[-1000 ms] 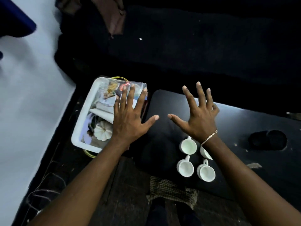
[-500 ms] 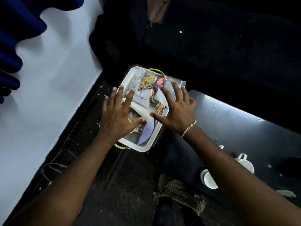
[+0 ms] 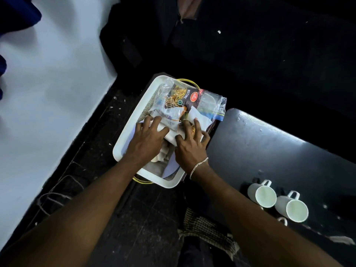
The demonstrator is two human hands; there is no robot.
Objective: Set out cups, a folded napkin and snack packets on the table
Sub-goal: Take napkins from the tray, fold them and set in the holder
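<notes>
A white tray [image 3: 123,149] sits to the left of the dark table [image 3: 269,143]. In it lie snack packets [image 3: 181,97] in clear wrap and a white folded napkin [image 3: 170,135]. My left hand [image 3: 148,141] curls over the napkin's left side, thumb on top. From the right, my right hand [image 3: 190,147], with a bracelet at the wrist, presses its bent fingers on the napkin. Two white cups [image 3: 262,195] [image 3: 295,209] lie on their sides near the table's front edge. My right forearm hides all but the handle of a third cup [image 3: 282,220].
A white wall [image 3: 48,112] runs along the left, with loose cords [image 3: 55,191] on the dark floor below it. A checked cloth [image 3: 208,230] lies under my arms. A dark seat fills the back.
Both hands have dropped from above the tray onto its contents and bent their fingers around the napkin. My view has swung left, so the cups now lie further right.
</notes>
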